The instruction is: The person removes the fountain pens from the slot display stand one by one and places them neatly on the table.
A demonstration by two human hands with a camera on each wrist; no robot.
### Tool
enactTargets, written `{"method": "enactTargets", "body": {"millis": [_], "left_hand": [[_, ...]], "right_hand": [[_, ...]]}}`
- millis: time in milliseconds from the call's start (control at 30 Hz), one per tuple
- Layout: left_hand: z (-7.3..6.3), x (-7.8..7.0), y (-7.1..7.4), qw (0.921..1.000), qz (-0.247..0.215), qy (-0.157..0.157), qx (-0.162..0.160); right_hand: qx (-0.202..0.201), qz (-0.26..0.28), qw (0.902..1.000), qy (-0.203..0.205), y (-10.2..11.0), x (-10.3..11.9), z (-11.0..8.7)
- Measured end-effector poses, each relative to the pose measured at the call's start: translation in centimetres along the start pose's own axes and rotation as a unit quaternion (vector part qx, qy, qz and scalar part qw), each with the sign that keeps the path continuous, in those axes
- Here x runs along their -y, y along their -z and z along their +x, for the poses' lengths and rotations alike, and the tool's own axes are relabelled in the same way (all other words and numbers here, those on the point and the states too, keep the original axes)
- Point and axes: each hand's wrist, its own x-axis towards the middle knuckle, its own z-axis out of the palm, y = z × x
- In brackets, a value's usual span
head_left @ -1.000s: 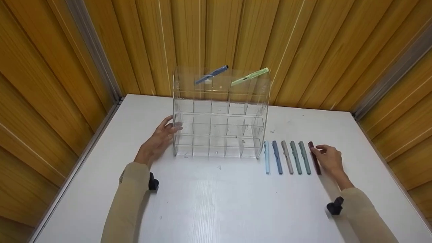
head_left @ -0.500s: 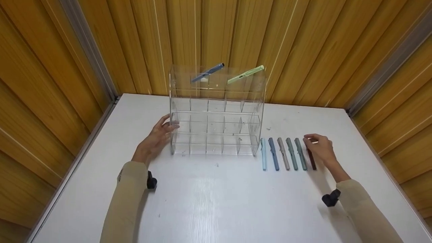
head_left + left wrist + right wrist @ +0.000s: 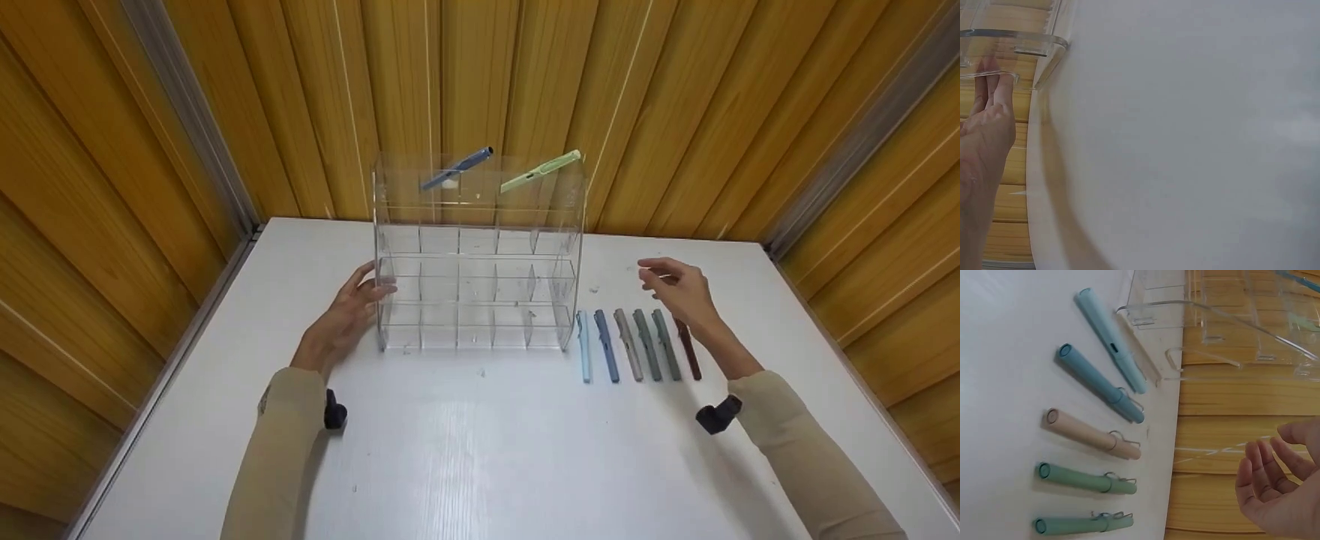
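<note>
A clear plastic rack [image 3: 477, 304] with tiers of small compartments stands towards the back of the table. My left hand [image 3: 341, 315] holds its left side panel; in the left wrist view, the fingers [image 3: 1000, 90] show partly through the plastic. Nothing is in my right hand [image 3: 679, 292], loosely curled in the air above the far end of a row of pens. From left, the row has a light blue pen [image 3: 584, 349], a blue pen [image 3: 608, 349], a beige pen [image 3: 629, 346], two green pens [image 3: 648, 346] and a dark red pen [image 3: 688, 352], partly covered by my right hand.
Across the rack's top tier lie a dark blue pen [image 3: 457, 169] and a light green pen [image 3: 541, 171], both slanted. The table [image 3: 450, 450] is white. Wood-look panels [image 3: 675, 112] stand behind it and on both sides.
My right hand has left the dark red pen, rising and moving left and away from me. The left hand stays at the rack. The head view has shifted a little.
</note>
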Motion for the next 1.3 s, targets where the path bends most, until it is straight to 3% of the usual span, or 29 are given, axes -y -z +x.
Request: {"method": "enactTargets", "body": {"millis": [133,400,767,1000,1300], "left_hand": [[-0.2,0.2,-0.2,0.9999,-0.007,0.008,0.000],[-0.1,0.0,0.0,0.9999,-0.010,0.003,-0.002],[-0.4,0.0,-0.6,0.9997,-0.026,0.004,0.000],[-0.3,-0.3,-0.9,0.9999,-0.011,-0.008,0.007],[-0.6,0.4,-0.8,0.9991,-0.039,-0.011,0.009]], "right_hand": [[-0.002,0.046,0.9986,0.026,-0.7,1.6,0.6],[-0.010,0.099,0.9946,0.030,-2.7,4.0,2.0],[-0.009,0.189,0.9807,0.050,-4.0,8.2,3.4],[-0.026,0.203,0.9779,0.045,-4.3,10.8,4.3],[-0.039,0.242,0.9675,0.063,-4.8,12.5,5.9]]}}
